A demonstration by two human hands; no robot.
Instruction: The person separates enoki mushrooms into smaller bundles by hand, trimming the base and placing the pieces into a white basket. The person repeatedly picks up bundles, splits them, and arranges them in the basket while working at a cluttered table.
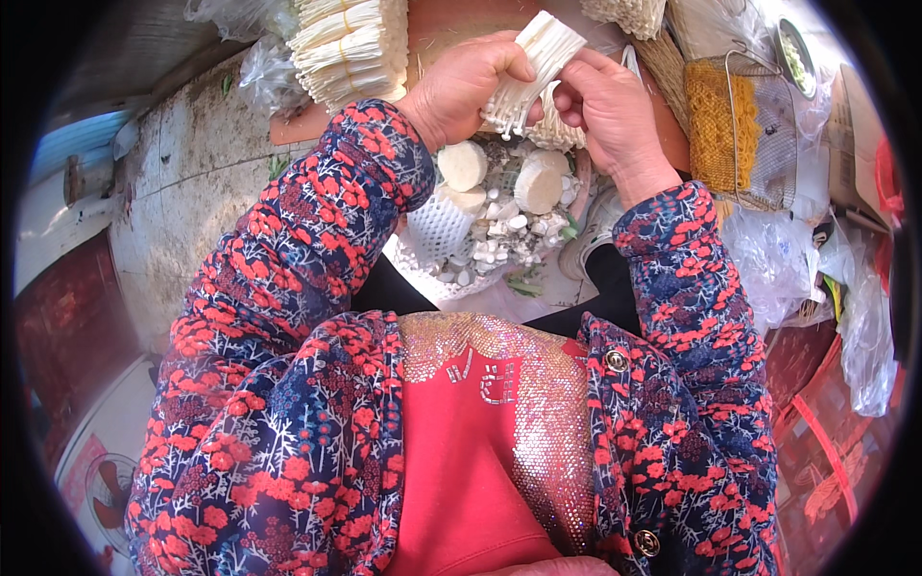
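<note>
My left hand (472,83) grips a small bundle of enoki mushrooms (536,68), its thumb across the front. The caps point down and the stem ends point up to the right. At the bundle's right side is my right hand (612,108), fingers curled and fingertips against the stems; whether they pinch anything is hidden. Behind and below the bundle, more enoki (558,119) show on the brown board (446,29). Under my hands stands a white basket (450,288) with cut mushroom bases (540,180) and stem trimmings (497,241).
Banded enoki bundles (349,47) are stacked at the board's left, beside clear plastic bags (270,79). At right, a wire mesh basket (767,137) holds yellow rubber bands (720,115). A bowl (796,57) with pale green bits stands beyond it. More plastic bags (767,252) lie nearer me.
</note>
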